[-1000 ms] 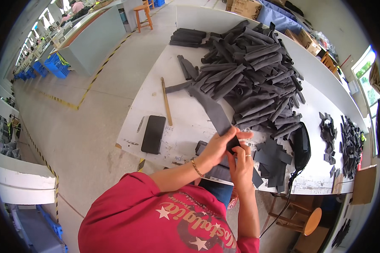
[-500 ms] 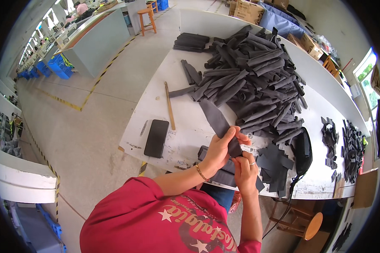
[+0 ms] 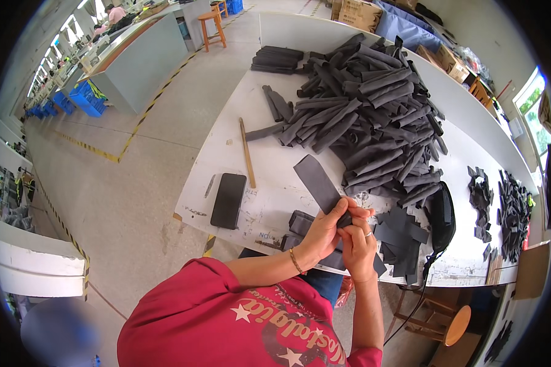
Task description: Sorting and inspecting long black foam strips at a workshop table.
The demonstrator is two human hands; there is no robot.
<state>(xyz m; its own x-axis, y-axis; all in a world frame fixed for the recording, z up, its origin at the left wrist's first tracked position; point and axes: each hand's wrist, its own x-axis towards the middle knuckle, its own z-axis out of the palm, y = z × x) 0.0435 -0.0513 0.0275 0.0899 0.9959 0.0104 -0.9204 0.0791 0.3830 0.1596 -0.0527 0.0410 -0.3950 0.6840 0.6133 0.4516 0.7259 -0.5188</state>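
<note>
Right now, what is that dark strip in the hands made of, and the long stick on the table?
The dark strip looks like a soft, matte grey material, maybe foam or rubbery fabric: it does not shine, and the pile of strips beside it curls and rolls up. Both the left hand and right hand pinch it. The long stick looks like bare wood: pale tan, straight and stiff.

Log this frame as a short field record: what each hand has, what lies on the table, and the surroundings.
left hand: left hand grips the near end of a dark grey strip
right hand: right hand pinches the same strip end from below, ring on one finger
strip pose: slants up and left, away from the person
table: white table holding a big pile of dark rolled strips
near items: black phone, wooden stick, cut flat pieces
floor: grey concrete with yellow-black tape lines
</note>
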